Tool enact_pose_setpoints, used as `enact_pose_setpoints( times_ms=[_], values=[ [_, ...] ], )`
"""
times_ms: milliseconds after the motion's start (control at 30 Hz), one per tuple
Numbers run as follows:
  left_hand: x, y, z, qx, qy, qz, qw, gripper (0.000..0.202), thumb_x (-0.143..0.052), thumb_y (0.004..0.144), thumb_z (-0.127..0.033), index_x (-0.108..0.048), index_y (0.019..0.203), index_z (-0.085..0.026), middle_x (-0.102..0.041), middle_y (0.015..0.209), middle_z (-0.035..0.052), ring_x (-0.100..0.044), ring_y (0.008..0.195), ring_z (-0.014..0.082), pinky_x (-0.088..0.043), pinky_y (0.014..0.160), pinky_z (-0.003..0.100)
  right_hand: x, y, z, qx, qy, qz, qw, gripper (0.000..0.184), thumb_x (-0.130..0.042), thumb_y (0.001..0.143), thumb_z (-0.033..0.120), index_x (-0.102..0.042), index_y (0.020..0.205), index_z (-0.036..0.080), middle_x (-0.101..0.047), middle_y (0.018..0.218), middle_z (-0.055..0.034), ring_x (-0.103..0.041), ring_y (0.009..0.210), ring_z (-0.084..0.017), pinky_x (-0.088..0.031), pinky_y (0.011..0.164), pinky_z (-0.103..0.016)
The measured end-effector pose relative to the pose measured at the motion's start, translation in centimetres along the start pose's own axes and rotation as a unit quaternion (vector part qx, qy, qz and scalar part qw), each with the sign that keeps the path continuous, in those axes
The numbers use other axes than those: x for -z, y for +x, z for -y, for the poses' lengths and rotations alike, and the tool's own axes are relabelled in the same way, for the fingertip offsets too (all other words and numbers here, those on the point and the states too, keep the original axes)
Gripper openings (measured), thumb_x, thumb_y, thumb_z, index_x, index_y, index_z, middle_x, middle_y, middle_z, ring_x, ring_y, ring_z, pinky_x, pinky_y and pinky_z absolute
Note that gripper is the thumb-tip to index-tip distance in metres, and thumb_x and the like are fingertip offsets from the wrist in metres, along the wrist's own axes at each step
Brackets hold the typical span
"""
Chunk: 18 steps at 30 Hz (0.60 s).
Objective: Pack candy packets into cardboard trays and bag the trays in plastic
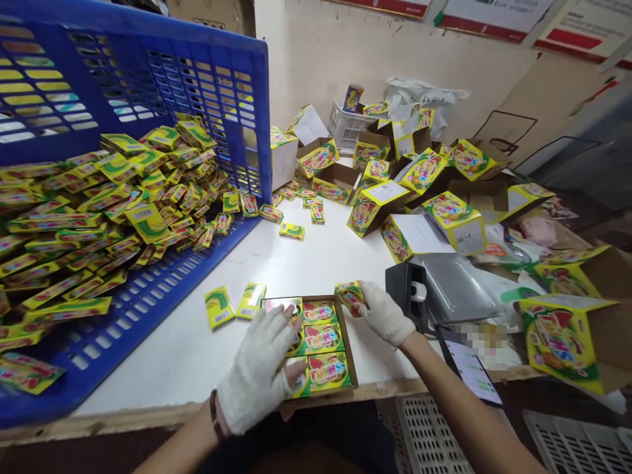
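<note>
In front of me an open carton (353, 368) lies on the table with small yellow-green candy boxes (326, 339) laid in rows inside. My left hand (261, 362), in a white fingertip-less glove, rests with fingers spread over the carton's left side and hides part of it. Just beyond the carton's far right corner, my right hand (388, 315), gloved the same way, grips one candy box (349, 296). Two loose candy boxes, one with a green curved picture (218, 307) and one showing a barcode (251, 300), lie left of the carton.
A large blue crate (197, 39), tipped on its side, spills a heap of candy boxes (113, 204) at the left. Several opened display cartons (424, 171) are piled at the back right. A black tape dispenser (402, 289) and a clipboard (469, 365) sit to the right.
</note>
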State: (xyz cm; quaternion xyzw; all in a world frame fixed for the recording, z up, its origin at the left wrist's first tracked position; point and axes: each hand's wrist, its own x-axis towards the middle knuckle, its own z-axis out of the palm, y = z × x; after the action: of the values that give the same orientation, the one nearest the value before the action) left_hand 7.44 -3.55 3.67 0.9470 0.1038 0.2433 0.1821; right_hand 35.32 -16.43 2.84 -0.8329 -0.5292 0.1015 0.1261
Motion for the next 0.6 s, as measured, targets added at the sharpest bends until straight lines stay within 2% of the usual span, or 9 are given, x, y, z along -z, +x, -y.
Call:
enact_pose_setpoints(
  times_ms=[67, 133, 300, 400, 467, 533, 600],
  values=[
    [-0.8, -1.0, -1.4, -0.006, 0.026, 0.035, 0.999, 0.054, -0.055, 0.088, -0.046, -0.05, 0.136, -0.021, -0.06, 0.13, 0.0134, -0.051, 0.125, 0.033, -0.034, 0.11, 0.055, -1.3, -1.0, -0.5, -0.029, -0.072, 0.034, 0.996, 0.033, -0.054, 0.087, 0.02, -0.058, 0.119, 0.012, -0.064, 0.11, -0.0153, -0.061, 0.102, -0.027, -0.046, 0.089, -0.038],
    [-1.4, -1.3, -2.1, -0.002, 0.047, 0.055, 0.997, 0.051, -0.056, 0.087, -0.047, -0.055, 0.13, -0.019, -0.062, 0.127, 0.0142, -0.053, 0.121, 0.0341, -0.034, 0.108, 0.057, -2.2, -1.3, -0.1, -0.023, -0.11, 0.054, 0.992, 0.034, -0.054, 0.089, 0.021, -0.057, 0.121, 0.012, -0.064, 0.113, -0.015, -0.061, 0.102, -0.027, -0.044, 0.089, -0.037],
    [-1.8, -1.3, -2.2, 0.009, 0.069, 0.086, 0.994, 0.05, -0.058, 0.085, -0.043, -0.056, 0.129, -0.018, -0.062, 0.128, 0.0134, -0.05, 0.124, 0.0343, -0.029, 0.11, 0.058, -2.9, -0.6, 1.3, -0.014, -0.121, 0.082, 0.989, 0.041, -0.045, 0.089, 0.01, -0.053, 0.13, 0.012, -0.062, 0.119, -0.0172, -0.058, 0.105, -0.027, -0.042, 0.09, -0.038],
    [-1.9, -1.5, -2.4, 0.025, 0.082, 0.103, 0.991, 0.051, -0.06, 0.084, -0.041, -0.056, 0.13, -0.021, -0.062, 0.128, 0.0116, -0.048, 0.128, 0.0349, -0.027, 0.111, 0.059, -2.3, -0.3, 0.8, -0.034, -0.066, 0.093, 0.993, 0.045, -0.049, 0.085, 0.01, -0.054, 0.13, 0.012, -0.062, 0.117, -0.0184, -0.058, 0.104, -0.029, -0.043, 0.091, -0.041],
    [-2.0, -1.9, -2.6, 0.037, 0.091, 0.106, 0.99, 0.05, -0.059, 0.084, -0.04, -0.055, 0.13, -0.022, -0.062, 0.129, 0.0107, -0.047, 0.129, 0.0347, -0.027, 0.111, 0.059, -1.0, -0.5, 0.4, -0.062, -0.014, 0.07, 0.995, 0.05, -0.048, 0.084, 0.01, -0.051, 0.134, 0.012, -0.061, 0.118, -0.0175, -0.059, 0.104, -0.027, -0.045, 0.091, -0.04],
    [-2.1, -2.1, -2.7, 0.042, 0.096, 0.102, 0.989, 0.05, -0.058, 0.084, -0.039, -0.055, 0.131, -0.022, -0.061, 0.131, 0.0108, -0.047, 0.129, 0.0346, -0.027, 0.112, 0.058, 1.0, -0.9, 0.6, -0.066, 0.117, 0.034, 0.99, 0.053, -0.045, 0.086, 0.016, -0.044, 0.139, 0.014, -0.06, 0.12, -0.0138, -0.06, 0.102, -0.022, -0.049, 0.087, -0.037],
    [-2.2, -2.3, -2.8, 0.04, 0.097, 0.097, 0.99, 0.051, -0.059, 0.084, -0.039, -0.055, 0.132, -0.021, -0.061, 0.131, 0.0113, -0.047, 0.129, 0.0344, -0.027, 0.112, 0.057, 3.1, -1.4, 1.8, -0.031, 0.303, 0.054, 0.951, 0.054, -0.047, 0.087, 0.025, -0.042, 0.141, 0.019, -0.063, 0.116, -0.0085, -0.062, 0.097, -0.02, -0.053, 0.081, -0.034]
  ],
)
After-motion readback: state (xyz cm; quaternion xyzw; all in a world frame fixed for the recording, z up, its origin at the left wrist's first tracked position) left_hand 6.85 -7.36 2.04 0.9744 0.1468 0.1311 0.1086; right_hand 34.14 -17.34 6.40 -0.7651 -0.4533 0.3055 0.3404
